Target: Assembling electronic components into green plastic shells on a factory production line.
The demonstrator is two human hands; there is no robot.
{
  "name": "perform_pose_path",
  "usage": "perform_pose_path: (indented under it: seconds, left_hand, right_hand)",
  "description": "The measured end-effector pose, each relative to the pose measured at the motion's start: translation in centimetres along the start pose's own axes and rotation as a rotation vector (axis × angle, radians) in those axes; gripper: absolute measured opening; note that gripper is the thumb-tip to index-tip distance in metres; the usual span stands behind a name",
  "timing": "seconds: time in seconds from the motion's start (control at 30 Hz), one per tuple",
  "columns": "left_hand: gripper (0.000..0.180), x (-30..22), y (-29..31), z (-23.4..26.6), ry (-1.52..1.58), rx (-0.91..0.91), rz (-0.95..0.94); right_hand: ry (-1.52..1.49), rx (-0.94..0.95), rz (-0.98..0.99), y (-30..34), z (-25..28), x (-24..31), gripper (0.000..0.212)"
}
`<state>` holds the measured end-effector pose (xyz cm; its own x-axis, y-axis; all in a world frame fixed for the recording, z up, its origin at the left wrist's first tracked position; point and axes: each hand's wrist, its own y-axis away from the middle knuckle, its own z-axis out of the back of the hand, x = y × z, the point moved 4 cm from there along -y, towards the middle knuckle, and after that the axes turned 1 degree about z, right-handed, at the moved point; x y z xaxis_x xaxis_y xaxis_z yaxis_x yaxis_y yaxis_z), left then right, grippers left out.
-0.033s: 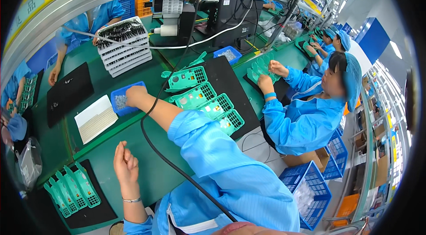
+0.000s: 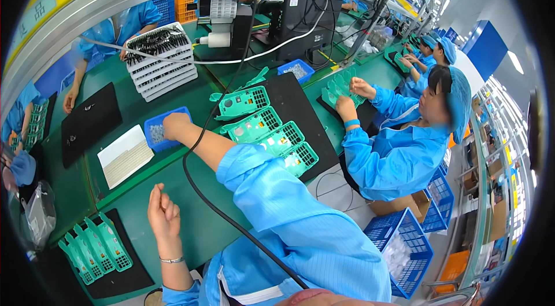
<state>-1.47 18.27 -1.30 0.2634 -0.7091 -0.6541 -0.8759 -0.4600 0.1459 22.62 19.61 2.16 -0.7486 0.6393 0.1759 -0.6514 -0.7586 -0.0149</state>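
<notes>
Right hand (image 2: 176,126): at the blue bin (image 2: 167,146), left of the frame's centre, fingers reaching inside over small pale pieces (image 2: 155,133). Fingertips were hidden; could not tell whether they gripped a piece. Left hand (image 2: 164,213): raised above the green bench (image 2: 130,213), lower left of centre, fingers curled, thumb near the index finger. Could not tell whether anything small was pinched there.

Four green housings (image 2: 252,125) lay in a slanting row on a black mat (image 2: 298,98), centre of frame, right of the bin. A second group of green shells (image 2: 97,248) lay on a dark pad (image 2: 134,274) at lower left.

A white sheet with beige strips (image 2: 125,156) lay just left of the bin. A black cable (image 2: 185,162) ran down the middle, passing in front of the right forearm. Stacked white trays (image 2: 163,72) stood at upper left, the top one holding black parts. At right, a co-worker (image 2: 393,155) had both hands near green parts (image 2: 336,87).
</notes>
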Motion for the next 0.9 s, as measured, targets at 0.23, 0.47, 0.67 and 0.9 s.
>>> perform_pose_path:
  seconds: [0.23,0.47,0.67,0.9]
  left_hand:
    - [0.018,-1.0,-2.3,1.5,0.161,-0.042,-0.058]
    - [0.018,-0.9,-4.7,1.6,0.17,-0.099,-0.076]
    - [0.025,0.0,-7.4,1.8,0.191,-0.094,-0.133]
    - [0.028,2.2,-7.3,2.8,0.28,0.014,-0.108]
  right_hand:
    - [-0.01,0.028,0.097,-0.5,-0.7,0.5,0.023]
    - [-0.177,-0.258,0.205,-0.3,-0.3,-0.2,0.017]
    - [-0.837,-0.16,0.17,2.3,0.1,0.2,0.014]
    - [-0.645,-0.177,0.56,10.3,-0.6,5.9,0.018]
